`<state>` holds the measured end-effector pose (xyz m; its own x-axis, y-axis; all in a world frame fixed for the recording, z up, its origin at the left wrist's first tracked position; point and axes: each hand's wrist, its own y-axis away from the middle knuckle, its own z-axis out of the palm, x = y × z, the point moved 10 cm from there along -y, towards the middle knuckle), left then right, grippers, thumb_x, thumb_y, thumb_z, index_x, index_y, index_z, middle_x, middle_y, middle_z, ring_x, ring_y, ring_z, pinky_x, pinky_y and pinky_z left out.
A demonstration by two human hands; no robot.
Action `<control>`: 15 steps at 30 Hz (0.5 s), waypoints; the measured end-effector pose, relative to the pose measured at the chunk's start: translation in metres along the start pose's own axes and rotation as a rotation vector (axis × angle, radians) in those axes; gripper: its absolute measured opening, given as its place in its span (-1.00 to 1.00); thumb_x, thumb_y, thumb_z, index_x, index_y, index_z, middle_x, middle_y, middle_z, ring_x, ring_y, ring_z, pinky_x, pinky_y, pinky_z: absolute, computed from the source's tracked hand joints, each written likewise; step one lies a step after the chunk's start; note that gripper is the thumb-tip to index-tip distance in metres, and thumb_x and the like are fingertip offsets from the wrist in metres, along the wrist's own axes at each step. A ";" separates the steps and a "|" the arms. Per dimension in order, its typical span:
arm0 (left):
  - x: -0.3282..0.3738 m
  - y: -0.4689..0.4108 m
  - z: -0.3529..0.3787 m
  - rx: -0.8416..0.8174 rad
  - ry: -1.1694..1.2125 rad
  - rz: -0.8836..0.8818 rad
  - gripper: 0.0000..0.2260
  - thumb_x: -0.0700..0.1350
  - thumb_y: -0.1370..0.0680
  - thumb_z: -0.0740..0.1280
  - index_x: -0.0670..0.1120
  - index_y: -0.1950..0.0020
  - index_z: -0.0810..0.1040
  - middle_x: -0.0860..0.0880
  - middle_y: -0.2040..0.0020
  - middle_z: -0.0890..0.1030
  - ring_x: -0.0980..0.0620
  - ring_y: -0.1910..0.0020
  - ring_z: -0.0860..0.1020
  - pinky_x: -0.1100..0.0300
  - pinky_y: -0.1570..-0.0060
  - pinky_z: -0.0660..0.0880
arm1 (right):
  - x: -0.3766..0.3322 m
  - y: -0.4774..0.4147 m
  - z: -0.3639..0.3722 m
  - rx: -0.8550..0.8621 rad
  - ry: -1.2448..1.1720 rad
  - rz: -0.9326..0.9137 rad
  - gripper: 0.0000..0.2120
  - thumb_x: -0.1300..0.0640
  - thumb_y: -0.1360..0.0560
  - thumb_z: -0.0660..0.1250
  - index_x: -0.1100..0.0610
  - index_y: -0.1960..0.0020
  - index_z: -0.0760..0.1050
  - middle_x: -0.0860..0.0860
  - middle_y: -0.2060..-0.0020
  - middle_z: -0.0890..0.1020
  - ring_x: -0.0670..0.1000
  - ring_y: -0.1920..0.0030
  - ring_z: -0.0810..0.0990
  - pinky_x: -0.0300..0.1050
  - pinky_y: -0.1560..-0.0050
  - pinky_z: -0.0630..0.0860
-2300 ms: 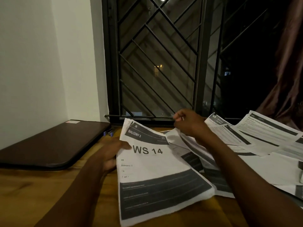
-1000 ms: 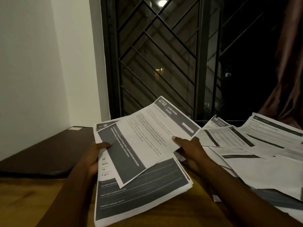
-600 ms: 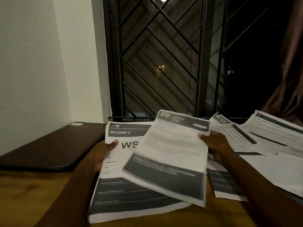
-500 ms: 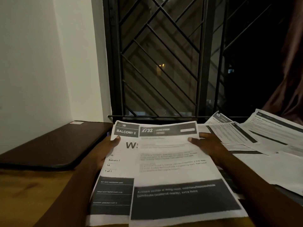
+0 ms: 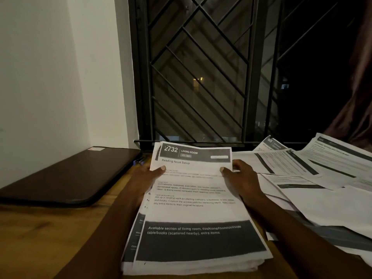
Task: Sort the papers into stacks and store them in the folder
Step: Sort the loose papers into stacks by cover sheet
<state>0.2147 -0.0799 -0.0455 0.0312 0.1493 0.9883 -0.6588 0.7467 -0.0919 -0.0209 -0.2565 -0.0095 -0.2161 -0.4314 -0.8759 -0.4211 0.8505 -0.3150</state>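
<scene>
1. Wooden table (image 5: pixel 40 234) under a barred window (image 5: pixel 201 77); night outside, dim light.
2. Dark brown folder (image 5: pixel 66 178) lies flat and closed at the left of the table, apart from the papers. Nothing stored in it as far as can be seen.
3. Loose papers (image 5: pixel 322 178) spread in overlapping disorder at the right, unsorted.
4. Stack (image 5: pixel 193 264) sits centre, near edge of table, several sheets thick.
5. Top sheet, headed "2732 LIVING ROOM" (image 5: pixel 193 198). Change: a second ago the right hand held it in the air; half a second ago it lay offset to the right of the "Balcony 2" sheet. It now covers that sheet almost squarely, with only a thin left margin of the lower page showing.
6. Left hand (image 5: pixel 145 178) grips the stack's left edge, thumb on top; right hand (image 5: pixel 241 180) grips the right edge likewise. Fingers beneath are hidden.
7. Judgement: one more sheet joined and aligned. Sorting is partway; the right-hand spread remains, and filing has not begun.
</scene>
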 end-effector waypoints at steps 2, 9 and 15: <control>0.002 -0.001 -0.007 0.061 0.079 0.011 -0.82 -0.26 -0.58 0.28 -0.21 -0.18 0.53 -0.21 -0.08 0.64 -0.07 0.20 0.70 0.05 0.27 0.64 | 0.005 0.000 0.009 -0.092 -0.097 0.077 -0.50 -0.07 -0.48 0.38 0.04 -0.34 0.33 -0.05 -0.14 0.47 -0.02 -0.11 0.48 -0.20 -0.04 0.39; 0.005 0.004 0.008 -0.022 -0.038 -0.025 -0.77 -0.12 -0.60 0.30 -0.15 -0.23 0.53 -0.16 -0.06 0.69 -0.16 0.02 0.68 -0.03 0.04 0.62 | 0.007 0.013 0.048 -0.319 -0.159 0.159 -0.64 -0.02 -0.60 0.20 0.12 -0.33 0.38 0.03 -0.16 0.55 -0.02 -0.01 0.51 -0.21 0.06 0.41; 0.014 0.009 -0.039 0.129 -0.388 0.061 -0.59 -0.20 -0.34 0.43 -0.28 -0.15 0.52 -0.10 0.18 0.60 -0.18 0.10 0.56 0.16 0.17 0.46 | 0.012 0.010 0.038 -0.399 -0.346 0.270 -0.78 0.15 -0.61 0.20 0.19 -0.20 0.50 0.10 0.10 0.66 0.03 0.13 0.65 -0.16 0.11 0.61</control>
<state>0.2383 -0.0460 -0.0374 -0.2807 -0.0832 0.9562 -0.7403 0.6528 -0.1605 0.0060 -0.2417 -0.0375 -0.0903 -0.0350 -0.9953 -0.7046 0.7086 0.0390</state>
